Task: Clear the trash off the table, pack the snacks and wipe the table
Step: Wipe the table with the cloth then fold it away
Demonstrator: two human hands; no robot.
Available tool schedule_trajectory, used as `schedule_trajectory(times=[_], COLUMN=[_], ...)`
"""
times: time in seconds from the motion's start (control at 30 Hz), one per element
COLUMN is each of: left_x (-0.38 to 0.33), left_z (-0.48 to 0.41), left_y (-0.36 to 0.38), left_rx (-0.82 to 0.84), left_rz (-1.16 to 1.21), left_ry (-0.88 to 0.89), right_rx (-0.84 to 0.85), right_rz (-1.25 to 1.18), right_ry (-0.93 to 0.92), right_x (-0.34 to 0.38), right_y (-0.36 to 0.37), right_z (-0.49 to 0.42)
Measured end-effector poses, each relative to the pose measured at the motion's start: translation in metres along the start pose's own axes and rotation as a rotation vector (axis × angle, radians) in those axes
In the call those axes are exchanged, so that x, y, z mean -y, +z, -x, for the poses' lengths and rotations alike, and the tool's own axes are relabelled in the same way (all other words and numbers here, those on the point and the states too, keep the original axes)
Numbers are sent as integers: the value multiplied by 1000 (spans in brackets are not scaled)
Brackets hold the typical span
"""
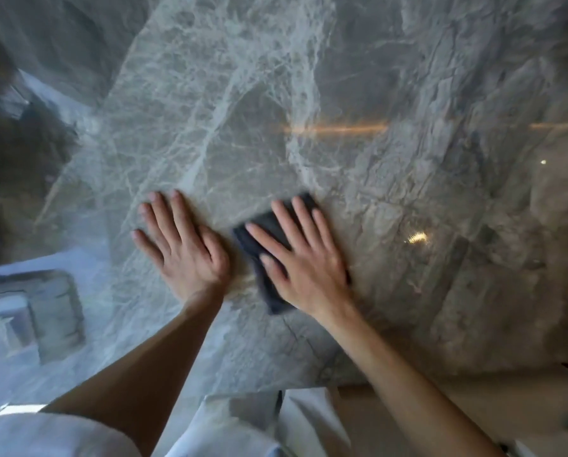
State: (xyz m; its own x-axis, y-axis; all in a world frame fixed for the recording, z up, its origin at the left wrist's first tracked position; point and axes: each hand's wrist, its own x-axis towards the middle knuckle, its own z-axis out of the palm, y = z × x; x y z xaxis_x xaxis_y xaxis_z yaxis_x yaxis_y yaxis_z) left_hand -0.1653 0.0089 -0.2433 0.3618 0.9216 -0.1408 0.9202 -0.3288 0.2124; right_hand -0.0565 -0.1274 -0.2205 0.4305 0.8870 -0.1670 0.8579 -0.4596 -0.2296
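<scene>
Dark grey cloth (269, 255) pressed flat on marble worktop (407, 192), near front edge, under right hand (304, 258). Right grip wide, fingers spread, cloth pinned by palm, not pinched. Left hand (183, 245) laid flat just beside cloth, grip wide, nothing held. No trash or snacks seen. Risks: cloth bunched or left behind if hand slides; streaks left on shiny stone; far parts missed.

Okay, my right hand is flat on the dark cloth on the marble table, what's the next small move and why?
Probably slide the right hand with the dark cloth away from you across the marble table. The cloth lies pressed flat near the table's near edge, and a wide stretch of surface lies beyond it with no trash or snacks in view. The left hand rests flat beside it, bracing.
</scene>
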Motion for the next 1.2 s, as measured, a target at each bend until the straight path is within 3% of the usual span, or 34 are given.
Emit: schedule_trajectory(times=[0.07, 0.2, 0.23, 0.27, 0.33, 0.43, 0.53, 0.6, 0.67, 0.73, 0.77, 0.83, 0.9, 1.03, 1.13, 1.2], left_x=[0, -1, -1, -1, -1, 0, 1, 1, 0, 0, 0, -1, -1, 1, 1, -1], left_z=[0, 0, 0, 0, 1, 1, 1, 1, 1, 0, 0, 1, 0, 1, 1, 2], left_y=[0, -3, -3, -3, -3, -4, -3, -3, -3, -4, -4, -4, -4, -3, -4, -4], left_rx=[6, -7, -1, 4, 0, -13, -7, -8, -11, -4, 0, 6, 5, 1, 16, 21], left_rz=[-10, 1, 6, 10, 16, 41, 35, 22, 10, 3, 2, 5, 16, 38, 35, 37], left_ry=[-1, 9, 6, 4, 11, 20, 22, 17, 22, 16, 14, 18, 16, 39, 28, 18], right_rx=[-1, -265, -309, -324, -297, -88, 34, -13, -143, -267, -310, -329, -346, -75, 59, 36], right_rz=[85, 66, 17, -12, 2, 2, 32, 121, 144, 64, 19, -9, 18, -19, 28, 123], right_ry=[95, 896, 966, 916, 605, 69, -42, 176, 622, 1039, 1114, 978, 670, -9, -183, -73], right_x=[-59, -145, -136, -117, -57, 14, -29, -94, -149, -163, -154, -112, -46, 35, -21, -89], right_y=[-7, -28, -34, -32, -20, 0, 1, -7, -18, -32, -36, -32, -19, 2, -2, -8], right_z=[31, -48, -82, -109, -130, -54, 48, 67, 37, -31, -70, -133, -157, -59, 39, 63])
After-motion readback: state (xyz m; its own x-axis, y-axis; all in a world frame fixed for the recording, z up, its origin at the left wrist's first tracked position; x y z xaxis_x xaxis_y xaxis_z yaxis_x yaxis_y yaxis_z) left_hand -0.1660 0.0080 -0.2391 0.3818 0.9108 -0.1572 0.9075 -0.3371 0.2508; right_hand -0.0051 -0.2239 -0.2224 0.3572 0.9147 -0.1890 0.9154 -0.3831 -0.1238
